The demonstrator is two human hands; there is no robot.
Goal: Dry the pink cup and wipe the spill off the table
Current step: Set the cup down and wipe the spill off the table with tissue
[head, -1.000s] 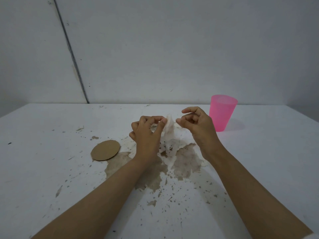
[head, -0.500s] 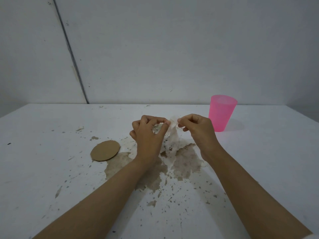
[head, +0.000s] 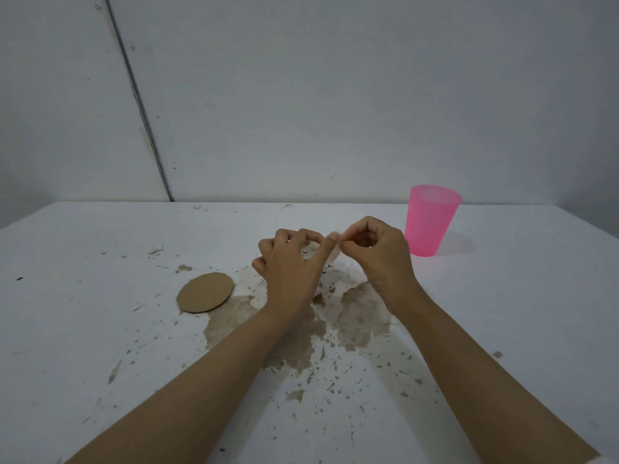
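Grey wall (head: 335,95) behind, white counter (head: 519,313) in front, scuffed and flecked. Cup (head: 430,226) stands upright at the right rear, just beyond the right hand (head: 378,256) and not touched by it; whether it is wet or dry cannot be told. Spill (head: 361,316) lies as a broad brown patch at centre with spatter toward the near edge, and none of it looks wiped. Left hand (head: 288,266) and right hand meet above the patch, thumb and forefinger of each pressed together where the fingers (head: 331,237) touch, pinching a pale wisp I take for tissue (head: 335,262), mostly hidden. Cardboard disc (head: 205,292) lies flat at the spill's left edge. Judgement: the wiping material is only being readied; both drying and wiping appear to remain.
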